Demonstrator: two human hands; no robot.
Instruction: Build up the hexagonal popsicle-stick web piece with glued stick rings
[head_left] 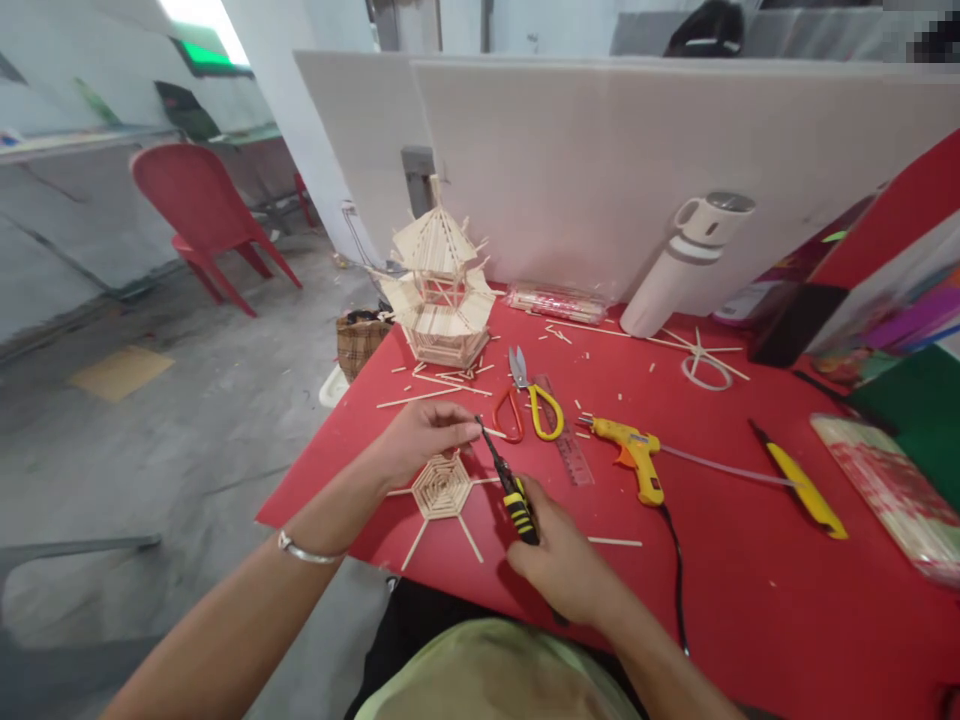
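My right hand (559, 550) is wrapped round the black and yellow handles of a pair of pliers (517, 503). The jaws point up and left, meeting the fingertips of my left hand (427, 437). That hand is closed in a pinch, and a short length of thin wooden stick (493, 433) shows beside its fingertips, partly behind the jaws. Just below lies a web-shaped hexagonal piece of sticks (442, 486), with longer sticks reaching outward. Scissors (545, 412) with one red and one yellow handle lie beyond the pliers, beside a clear ruler (574, 458).
A pagoda model of sticks (442, 290) stands at the table's (735, 600) far left. Right of the pliers are a yellow glue gun (634, 455) with its cord and a yellow utility knife (806, 490). A white flask (686, 260) stands at the back, near bagged sticks (559, 303).
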